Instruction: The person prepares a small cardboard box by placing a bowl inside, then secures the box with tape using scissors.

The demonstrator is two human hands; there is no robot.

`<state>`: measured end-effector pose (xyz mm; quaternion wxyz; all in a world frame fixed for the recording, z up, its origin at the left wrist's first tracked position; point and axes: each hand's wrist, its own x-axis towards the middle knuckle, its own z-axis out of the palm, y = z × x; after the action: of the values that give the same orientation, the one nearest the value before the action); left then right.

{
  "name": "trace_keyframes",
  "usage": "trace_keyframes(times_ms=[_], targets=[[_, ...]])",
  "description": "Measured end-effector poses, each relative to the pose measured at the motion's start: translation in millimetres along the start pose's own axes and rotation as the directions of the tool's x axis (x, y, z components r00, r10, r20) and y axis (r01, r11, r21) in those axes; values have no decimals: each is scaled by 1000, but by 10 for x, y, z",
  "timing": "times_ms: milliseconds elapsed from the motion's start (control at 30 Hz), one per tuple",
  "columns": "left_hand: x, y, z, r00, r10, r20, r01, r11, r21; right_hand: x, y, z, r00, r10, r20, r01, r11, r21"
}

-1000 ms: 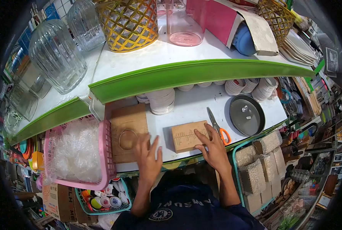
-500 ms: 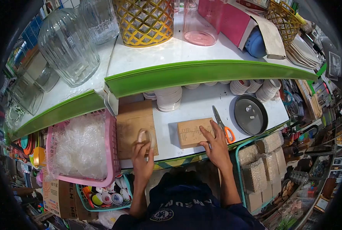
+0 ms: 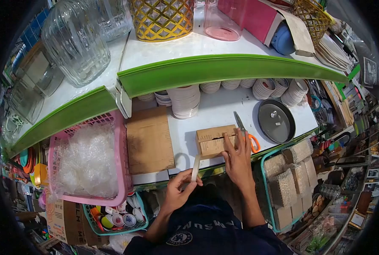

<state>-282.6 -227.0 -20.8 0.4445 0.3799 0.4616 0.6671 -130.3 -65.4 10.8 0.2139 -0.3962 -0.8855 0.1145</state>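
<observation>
A small brown cardboard box (image 3: pixel 209 146) lies on the white shelf, with a dark gap along its top where the flaps meet. My right hand (image 3: pixel 239 163) rests on the box's right end, fingers stretched out and pressing on it. Just in front of the box's left corner, my left hand (image 3: pixel 181 190) is closed on a roll of tape (image 3: pixel 196 168), turned edge-on to me. Orange-handled scissors (image 3: pixel 253 143) lie beside my right fingers, blades pointing away. A flat piece of cardboard (image 3: pixel 150 142) is to the left of the box.
A round dark pan (image 3: pixel 276 122) sits right of the scissors. Stacked white bowls (image 3: pixel 185 103) stand behind, under the green-edged upper shelf (image 3: pixel 232 68). At left is a pink basket (image 3: pixel 123 170) of bubble wrap; at right, a teal basket (image 3: pixel 266 187) holds wrapped boxes.
My left hand has moved right with the tape roll, from over the flat cardboard to the small box's front left corner. My right hand stays on the box, whose top gap now shows.
</observation>
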Motion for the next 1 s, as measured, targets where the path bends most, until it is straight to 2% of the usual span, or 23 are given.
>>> trace_keyframes(times_ms=[133,200,233,300,333,367,400,433,500,533,567,633,667,800,867,1000], targets=[[11,52,50,991,46,129,-54,997,58,-40,-55,3,997,12,-72,-10,999,32],[0,75,86,989,60,133,-67,997,49,-64,-108,-32,978,12,-207,12,993,115],[-5,83,113,988,73,137,-79,996,40,-91,-141,-55,978,12,-206,12,993,115],[-4,116,151,986,96,134,-102,994,41,-172,-221,-104,932,-37,-360,113,975,192],[3,152,167,982,123,140,-137,986,94,-225,-256,-125,933,-37,-359,113,975,192],[7,184,182,977,150,149,-172,974,146,-283,-291,-146,960,21,-278,106,895,433],[9,209,199,977,150,149,-172,974,146,-323,-325,-166,981,58,-185,77,760,645],[9,231,215,979,158,127,-179,967,182,-339,-366,-184,981,58,-186,77,761,645],[3,238,209,981,166,105,-185,958,218,-365,-448,-210,978,98,187,-210,396,894],[-6,232,191,977,185,106,-210,923,323,-404,-473,-222,955,75,288,-298,293,909],[-15,223,180,973,203,111,-231,876,423,-401,-467,-215,955,76,288,-298,293,909],[-17,194,200,975,212,66,-220,884,413,-379,-447,-189,976,-118,181,-116,418,901],[-16,184,208,975,220,22,-210,892,401,-376,-457,-183,980,-142,138,-64,428,901],[-11,203,202,972,231,47,-229,883,409,-410,-485,-137,983,-128,134,-82,349,934],[-1,272,201,981,177,75,-191,868,458,-424,-484,-123,981,-91,174,-138,307,942],[20,273,214,974,216,69,-220,829,514,-420,-463,-104,973,-96,208,-168,315,934]])
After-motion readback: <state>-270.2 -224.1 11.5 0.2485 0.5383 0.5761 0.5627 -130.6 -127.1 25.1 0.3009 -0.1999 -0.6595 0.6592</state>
